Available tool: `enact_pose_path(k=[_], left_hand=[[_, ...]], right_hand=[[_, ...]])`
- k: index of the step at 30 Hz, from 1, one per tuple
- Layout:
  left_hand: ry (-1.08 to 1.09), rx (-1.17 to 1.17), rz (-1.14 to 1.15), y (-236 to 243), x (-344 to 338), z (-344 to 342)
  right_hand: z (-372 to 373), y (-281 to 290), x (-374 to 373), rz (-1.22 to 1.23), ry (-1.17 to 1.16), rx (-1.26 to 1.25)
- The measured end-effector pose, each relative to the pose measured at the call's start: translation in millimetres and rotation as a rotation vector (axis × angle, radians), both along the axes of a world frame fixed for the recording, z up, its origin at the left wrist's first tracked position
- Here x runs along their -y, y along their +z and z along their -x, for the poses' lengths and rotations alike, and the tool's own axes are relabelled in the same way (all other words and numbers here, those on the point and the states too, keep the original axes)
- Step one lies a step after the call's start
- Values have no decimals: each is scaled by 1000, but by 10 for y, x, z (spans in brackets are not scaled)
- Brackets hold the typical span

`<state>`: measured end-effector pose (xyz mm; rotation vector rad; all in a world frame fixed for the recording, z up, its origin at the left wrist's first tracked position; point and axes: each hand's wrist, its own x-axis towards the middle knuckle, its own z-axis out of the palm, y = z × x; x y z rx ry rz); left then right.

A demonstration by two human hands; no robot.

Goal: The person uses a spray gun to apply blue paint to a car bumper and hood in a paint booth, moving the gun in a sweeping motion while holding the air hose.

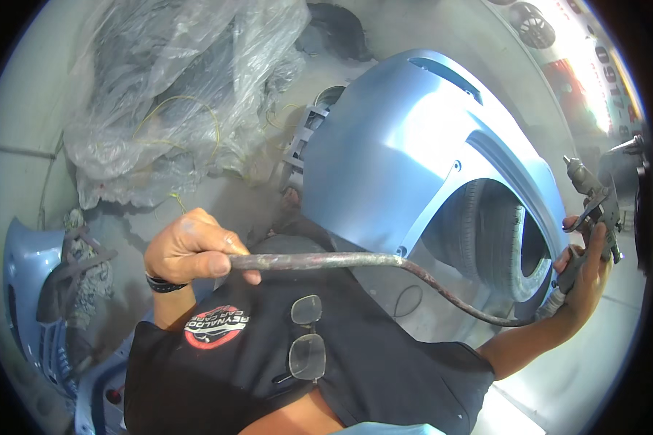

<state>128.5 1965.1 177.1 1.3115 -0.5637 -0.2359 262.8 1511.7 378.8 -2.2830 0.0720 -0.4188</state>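
Head view. Left of centre: my left hand (196,250) grips a hose (319,261), likely keeping its slack off the blue panel (384,152), upper centre. Right edge: my right hand (586,272) wraps a spray gun (597,206) by its handle, presumably for control.

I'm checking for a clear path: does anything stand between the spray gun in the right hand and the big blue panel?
Only the fingers of the right hand show between the spray gun and the big blue panel; nothing else visible does. The hose in the left hand passes below it in view.
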Motion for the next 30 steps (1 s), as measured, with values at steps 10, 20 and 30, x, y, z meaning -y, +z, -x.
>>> enact_pose_path(k=[10,20,30], left_hand=[[-301,-60,207,247,-683,-1080],[-452,-160,110,-48,-1327,-2106],[-448,-198,-24,-290,-2963,-2563]], right_hand=[[-198,-275,-149,-33,-132,-92],[-333,108,-1101,186,-542,-111],[-517,-310,-3200,-108,-271,-203]])
